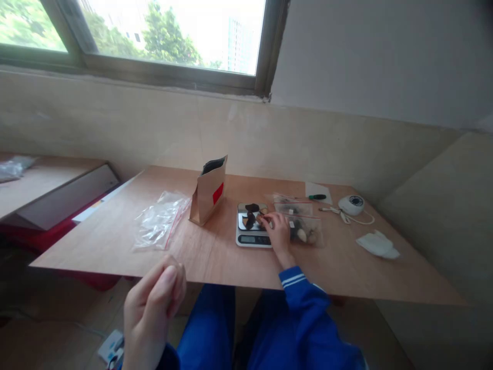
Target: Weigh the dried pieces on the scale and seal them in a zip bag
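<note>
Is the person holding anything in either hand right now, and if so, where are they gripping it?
The right hand touches a small piece on the scale; whether it grips it cannot be told. The left hand is loosely curled, nothing visible in it.

A paper bag (pixel 208 191) stands left of the scale (pixel 252 231), with plastic bags (pixel 158 222) farther left.

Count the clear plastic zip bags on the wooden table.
4, possibly more in the overlap: one crumpled, red-striped clear plastic zip bag left of the brown paper pouch; three right of the scale.
</note>
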`<act>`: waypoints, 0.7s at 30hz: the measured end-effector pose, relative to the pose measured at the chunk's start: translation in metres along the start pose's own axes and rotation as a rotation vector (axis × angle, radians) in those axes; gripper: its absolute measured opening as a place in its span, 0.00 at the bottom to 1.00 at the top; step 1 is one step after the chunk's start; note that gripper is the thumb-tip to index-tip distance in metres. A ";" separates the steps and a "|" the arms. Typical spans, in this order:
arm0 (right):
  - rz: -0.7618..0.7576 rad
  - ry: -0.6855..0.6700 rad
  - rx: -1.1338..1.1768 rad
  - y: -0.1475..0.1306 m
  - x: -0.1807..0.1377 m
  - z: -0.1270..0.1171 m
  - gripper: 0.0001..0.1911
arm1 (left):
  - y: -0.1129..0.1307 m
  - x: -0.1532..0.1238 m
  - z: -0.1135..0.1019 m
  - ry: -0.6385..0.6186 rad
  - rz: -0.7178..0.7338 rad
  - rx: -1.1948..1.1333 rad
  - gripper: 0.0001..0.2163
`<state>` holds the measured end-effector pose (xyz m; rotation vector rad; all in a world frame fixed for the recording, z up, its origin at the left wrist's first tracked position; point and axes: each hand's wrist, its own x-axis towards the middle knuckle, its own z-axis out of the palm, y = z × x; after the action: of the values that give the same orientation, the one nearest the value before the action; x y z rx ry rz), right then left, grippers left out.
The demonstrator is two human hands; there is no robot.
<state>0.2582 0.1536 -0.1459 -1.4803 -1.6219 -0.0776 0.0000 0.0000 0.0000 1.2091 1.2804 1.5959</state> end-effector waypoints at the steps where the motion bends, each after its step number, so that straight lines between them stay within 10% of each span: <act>1: -0.001 0.025 -0.024 0.001 -0.001 -0.002 0.17 | -0.006 0.004 -0.003 0.007 -0.020 0.041 0.20; 14: 0.216 0.044 0.158 0.005 -0.078 -0.042 0.13 | -0.074 0.038 -0.025 -0.040 -0.225 0.270 0.19; 21: 0.505 0.058 0.427 0.020 -0.080 -0.040 0.15 | -0.119 0.063 -0.053 0.151 -0.072 0.599 0.16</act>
<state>0.2865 0.0744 -0.1835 -1.4806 -1.0893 0.4758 -0.0689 0.0715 -0.1048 1.3841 1.9659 1.3071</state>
